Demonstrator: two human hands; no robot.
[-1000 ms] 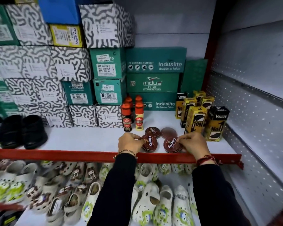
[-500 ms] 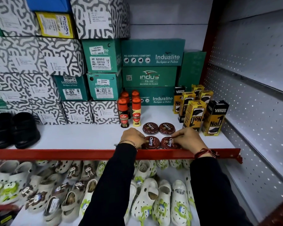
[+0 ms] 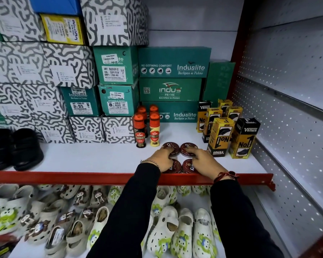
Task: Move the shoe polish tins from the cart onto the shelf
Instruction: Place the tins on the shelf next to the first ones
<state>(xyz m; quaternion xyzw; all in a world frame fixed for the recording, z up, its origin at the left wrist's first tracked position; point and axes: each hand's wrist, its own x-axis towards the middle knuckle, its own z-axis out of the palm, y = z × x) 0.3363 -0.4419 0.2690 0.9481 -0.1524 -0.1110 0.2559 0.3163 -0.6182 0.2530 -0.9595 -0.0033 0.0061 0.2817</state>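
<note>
Four round dark-red shoe polish tins lie flat in a two-by-two block on the white shelf (image 3: 101,157), near its red front lip. My left hand (image 3: 159,159) lies over the front left tin (image 3: 175,167), fingertips resting on top of the back left tin (image 3: 172,147). In the same way my right hand (image 3: 203,161) covers part of the front right tin (image 3: 187,166) and touches the back right tin (image 3: 191,147). Neither hand lifts a tin. The cart is out of sight.
Kiwi polish bottles (image 3: 139,133) stand just behind the tins on the left, yellow and black Venus boxes (image 3: 219,138) on the right. Stacked shoe boxes (image 3: 116,66) fill the back, and black shoes (image 3: 15,148) sit far left. White clogs (image 3: 166,228) crowd the lower shelf.
Both hands set the two front tins down flat on the shelf, then slid forward so the fingertips now rest on the two back tins. The camera has moved closer.
</note>
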